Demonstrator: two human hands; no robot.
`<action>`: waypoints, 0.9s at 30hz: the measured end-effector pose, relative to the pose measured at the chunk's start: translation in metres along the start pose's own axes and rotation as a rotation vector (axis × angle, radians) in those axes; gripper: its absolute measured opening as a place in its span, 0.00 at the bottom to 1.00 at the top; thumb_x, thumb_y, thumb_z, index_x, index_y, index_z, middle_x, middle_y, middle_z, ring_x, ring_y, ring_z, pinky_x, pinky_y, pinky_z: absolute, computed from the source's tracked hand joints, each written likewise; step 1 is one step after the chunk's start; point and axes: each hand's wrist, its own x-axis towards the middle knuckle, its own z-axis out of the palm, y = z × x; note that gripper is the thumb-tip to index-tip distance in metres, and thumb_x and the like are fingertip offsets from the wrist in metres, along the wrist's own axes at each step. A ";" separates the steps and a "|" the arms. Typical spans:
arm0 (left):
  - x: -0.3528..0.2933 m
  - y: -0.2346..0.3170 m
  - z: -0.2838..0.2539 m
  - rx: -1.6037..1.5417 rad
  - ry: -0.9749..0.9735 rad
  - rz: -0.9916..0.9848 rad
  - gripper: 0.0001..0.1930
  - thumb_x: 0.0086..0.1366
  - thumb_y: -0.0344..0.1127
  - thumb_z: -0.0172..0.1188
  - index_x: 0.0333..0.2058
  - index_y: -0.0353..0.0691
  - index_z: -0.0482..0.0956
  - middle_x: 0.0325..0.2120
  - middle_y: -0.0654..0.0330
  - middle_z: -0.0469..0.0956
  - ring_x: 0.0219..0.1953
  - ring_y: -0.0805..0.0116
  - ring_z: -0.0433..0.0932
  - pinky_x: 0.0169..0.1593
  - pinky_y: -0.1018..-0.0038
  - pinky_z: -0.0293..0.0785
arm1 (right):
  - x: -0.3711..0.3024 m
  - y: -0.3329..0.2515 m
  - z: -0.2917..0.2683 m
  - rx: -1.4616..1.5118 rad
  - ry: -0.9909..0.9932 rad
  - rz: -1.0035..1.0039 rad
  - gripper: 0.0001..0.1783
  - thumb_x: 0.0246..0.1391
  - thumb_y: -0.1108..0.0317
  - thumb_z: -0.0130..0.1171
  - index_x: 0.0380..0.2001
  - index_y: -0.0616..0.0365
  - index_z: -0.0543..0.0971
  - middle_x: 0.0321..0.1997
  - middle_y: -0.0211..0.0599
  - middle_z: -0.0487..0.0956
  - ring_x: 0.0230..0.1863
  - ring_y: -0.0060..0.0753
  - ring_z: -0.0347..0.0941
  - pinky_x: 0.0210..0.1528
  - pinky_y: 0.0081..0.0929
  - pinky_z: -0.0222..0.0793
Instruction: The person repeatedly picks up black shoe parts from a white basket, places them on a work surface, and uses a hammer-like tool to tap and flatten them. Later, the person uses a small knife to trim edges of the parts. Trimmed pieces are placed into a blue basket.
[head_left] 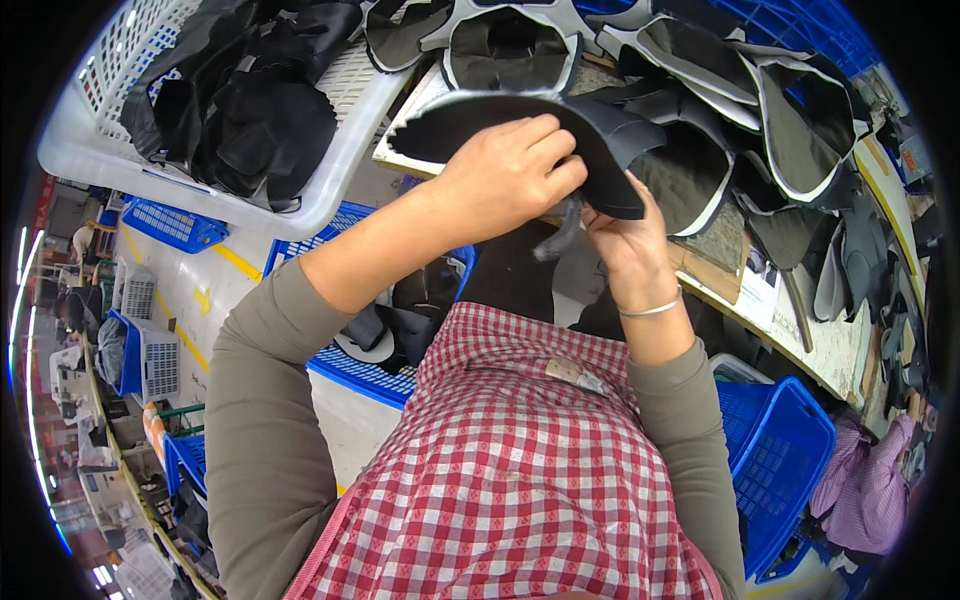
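Observation:
A curved black shoe-upper piece (600,165), with a jagged edge at its left end, is held up in front of me over the near edge of the bench. My left hand (515,170) has its fingers curled and pinched at the middle of the piece. At its lower right corner, my right hand (632,245) grips the edge, thumb up along the side and the other fingers partly hidden behind it. A thin dark grey strip (560,238) dangles between the two hands, blurred; what it is fastened to cannot be made out.
Several black uppers with pale edging (690,180) lie heaped on the bench (815,340). A white crate (325,195) full of black pieces stands at far left. Blue baskets (375,385) sit below left, another blue crate (785,450) at right, near a person's purple checked sleeve (875,490).

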 end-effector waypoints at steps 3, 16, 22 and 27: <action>-0.012 0.014 0.012 0.051 -0.192 -0.023 0.12 0.47 0.30 0.62 0.34 0.37 0.80 0.30 0.57 0.74 0.35 0.59 0.77 0.37 0.69 0.80 | 0.002 0.009 -0.001 -0.138 0.090 -0.073 0.11 0.60 0.63 0.71 0.42 0.55 0.83 0.40 0.28 0.85 0.38 0.24 0.81 0.42 0.24 0.76; 0.003 0.024 -0.031 -0.221 -0.162 -0.392 0.12 0.57 0.28 0.68 0.41 0.39 0.84 0.36 0.59 0.81 0.37 0.55 0.81 0.39 0.67 0.78 | -0.012 0.006 -0.014 -0.357 0.106 -0.243 0.12 0.63 0.63 0.68 0.43 0.61 0.84 0.41 0.33 0.86 0.38 0.20 0.81 0.43 0.19 0.76; -0.062 0.077 0.036 -1.709 0.298 -1.532 0.17 0.71 0.37 0.64 0.53 0.35 0.81 0.48 0.59 0.85 0.47 0.69 0.84 0.54 0.69 0.80 | -0.028 0.036 -0.051 -0.416 0.157 -0.211 0.12 0.63 0.68 0.68 0.47 0.63 0.86 0.44 0.31 0.86 0.42 0.18 0.80 0.47 0.19 0.75; -0.096 0.142 0.085 -2.608 0.697 -1.829 0.23 0.76 0.44 0.57 0.64 0.45 0.70 0.57 0.59 0.78 0.60 0.60 0.77 0.64 0.59 0.76 | -0.027 0.042 -0.050 -0.488 0.117 -0.206 0.11 0.63 0.69 0.68 0.45 0.64 0.86 0.43 0.30 0.86 0.41 0.16 0.78 0.47 0.18 0.75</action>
